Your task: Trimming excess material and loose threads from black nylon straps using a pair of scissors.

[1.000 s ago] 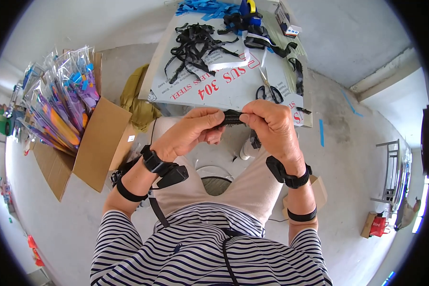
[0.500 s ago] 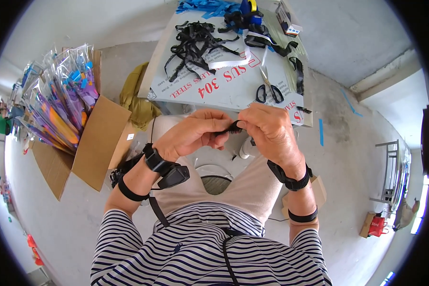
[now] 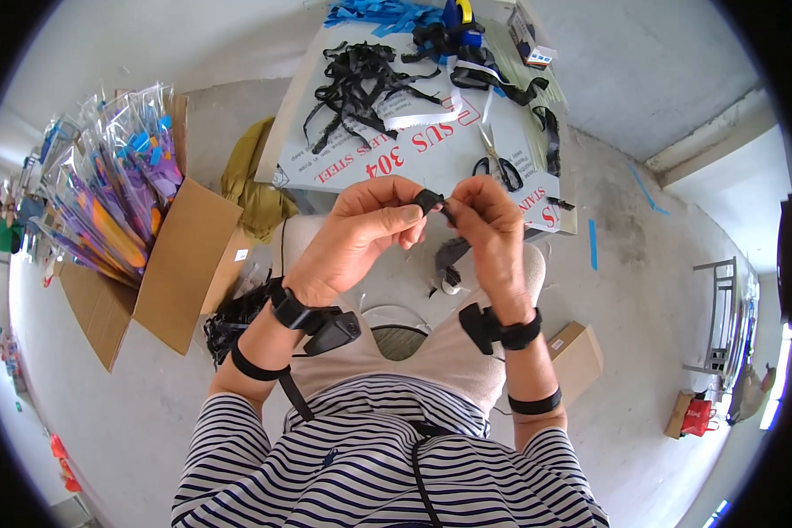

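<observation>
Between my hands, over the near edge of the table, is a black fabric strip (image 3: pixel 429 201). My left hand (image 3: pixel 356 233) pinches one part of it between thumb and forefinger, where it looks looped or folded. The fingertips of my right hand (image 3: pixel 493 233) close on the strip just beside that; a dark length hangs below them. Fingers hide some of the strip. Just beyond my right hand, black-handled scissors (image 3: pixel 500 170) lie on the tabletop with their blades pointing away. A tangled pile of black strips (image 3: pixel 359 86) lies farther back.
On the film-covered table (image 3: pixel 326 167) are blue strips (image 3: pixel 383 13), a white band (image 3: pixel 422 117), a blue-and-yellow tape dispenser (image 3: pixel 462 22) and a small box (image 3: pixel 530 40). At left, an open carton (image 3: pixel 180 264) holds plastic-wrapped purple items. A small carton (image 3: pixel 576 361) sits right of my legs.
My right hand has lowered and turned, its fingertips moving in close beside the left. The strip's looped part now shows above my left thumb, and a dark length hangs below my right hand.
</observation>
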{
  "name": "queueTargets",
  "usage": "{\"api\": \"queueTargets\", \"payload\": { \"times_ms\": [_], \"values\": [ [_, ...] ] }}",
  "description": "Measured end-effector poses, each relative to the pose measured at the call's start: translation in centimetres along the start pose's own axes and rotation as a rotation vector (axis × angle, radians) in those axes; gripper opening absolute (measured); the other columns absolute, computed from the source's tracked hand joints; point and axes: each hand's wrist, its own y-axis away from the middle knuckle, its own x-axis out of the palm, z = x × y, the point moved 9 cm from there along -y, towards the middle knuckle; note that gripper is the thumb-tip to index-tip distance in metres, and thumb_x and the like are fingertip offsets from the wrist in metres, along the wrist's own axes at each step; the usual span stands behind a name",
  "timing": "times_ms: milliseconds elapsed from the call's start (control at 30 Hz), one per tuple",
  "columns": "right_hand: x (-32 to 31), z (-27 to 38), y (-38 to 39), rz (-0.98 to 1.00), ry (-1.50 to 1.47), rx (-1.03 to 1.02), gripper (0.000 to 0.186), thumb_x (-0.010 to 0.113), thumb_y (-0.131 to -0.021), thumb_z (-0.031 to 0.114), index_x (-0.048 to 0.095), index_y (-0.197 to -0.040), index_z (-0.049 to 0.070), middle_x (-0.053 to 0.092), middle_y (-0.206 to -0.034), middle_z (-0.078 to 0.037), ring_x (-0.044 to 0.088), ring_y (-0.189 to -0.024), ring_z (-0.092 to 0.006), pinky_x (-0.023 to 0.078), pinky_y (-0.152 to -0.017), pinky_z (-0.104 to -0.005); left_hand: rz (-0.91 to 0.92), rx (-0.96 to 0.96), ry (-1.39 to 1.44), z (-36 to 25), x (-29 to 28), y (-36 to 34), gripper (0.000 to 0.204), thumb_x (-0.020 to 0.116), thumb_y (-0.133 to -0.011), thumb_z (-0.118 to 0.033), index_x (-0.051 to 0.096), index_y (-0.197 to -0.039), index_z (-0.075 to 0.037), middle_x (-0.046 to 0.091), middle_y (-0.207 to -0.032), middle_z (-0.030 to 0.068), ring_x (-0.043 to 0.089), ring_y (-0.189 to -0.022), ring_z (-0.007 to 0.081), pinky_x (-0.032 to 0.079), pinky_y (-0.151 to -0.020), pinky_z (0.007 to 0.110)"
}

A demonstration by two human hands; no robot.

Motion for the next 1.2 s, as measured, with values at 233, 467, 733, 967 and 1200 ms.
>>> {"api": "queueTargets", "payload": {
  "times_ms": [233,467,733,967,1200],
  "values": [
    [1.9,-0.1,1.5,-0.045,-0.081,0.013,0.017,0.055,-0.097,0.013,0.064,-0.099,-0.001,0.057,-0.082,0.0,0.05,-0.076,-0.0086,0.041,-0.069,-0.0242,-0.194,0.555,-1.239,-3.7,3.0,0.0,0.015,0.064,-0.089,0.0,0.065,-0.104,0.003,0.069,-0.092,0.0114,0.066,-0.079,0.0274,0.051,-0.073,0.036],
    [1.9,-2.0,1.3,-0.026,-0.347,0.186,0.018,0.067,-0.093,0.017,0.067,-0.089,-0.001,0.059,-0.078,0.001,0.047,-0.071,-0.0069,0.037,-0.063,-0.0245,-0.089,0.685,-1.467,-2.8,4.8,0.4,0.036,0.062,-0.077,0.011,0.059,-0.111,-0.001,0.067,-0.093,0.0145,0.063,-0.086,0.0378,0.05,-0.075,0.045],
    [1.2,-1.1,1.3,-0.214,0.031,-0.012,0.015,0.066,-0.089,0.009,0.07,-0.087,-0.005,0.061,-0.077,-0.001,0.05,-0.069,-0.0079,0.039,-0.063,-0.0247,-0.077,0.575,-1.406,-2.3,4.1,-0.4,0.026,0.064,-0.079,0.008,0.05,-0.1,-0.002,0.066,-0.078,0.0171,0.064,-0.073,0.0395,0.049,-0.062,0.046],
    [1.3,-1.5,1.0,-0.291,-0.01,0.077,0.015,0.065,-0.088,0.008,0.071,-0.086,-0.005,0.061,-0.072,0.0,0.047,-0.066,-0.0061,0.037,-0.06,-0.0246,-0.212,0.519,-1.29,-2.3,2.7,-1.0,0.025,0.068,-0.079,0.006,0.053,-0.098,0.0,0.068,-0.074,0.017,0.068,-0.068,0.0361,0.052,-0.057,0.04],
    [1.3,-2.2,0.8,-0.374,-0.002,0.007,0.015,0.066,-0.088,0.009,0.07,-0.087,-0.004,0.062,-0.072,0.001,0.046,-0.065,-0.0051,0.036,-0.058,-0.0236,-0.322,0.548,-1.207,-2.0,1.5,-1.2,0.023,0.07,-0.077,0.007,0.055,-0.093,0.0,0.066,-0.068,0.0153,0.068,-0.061,0.0314,0.051,-0.053,0.035]
  ]
}}
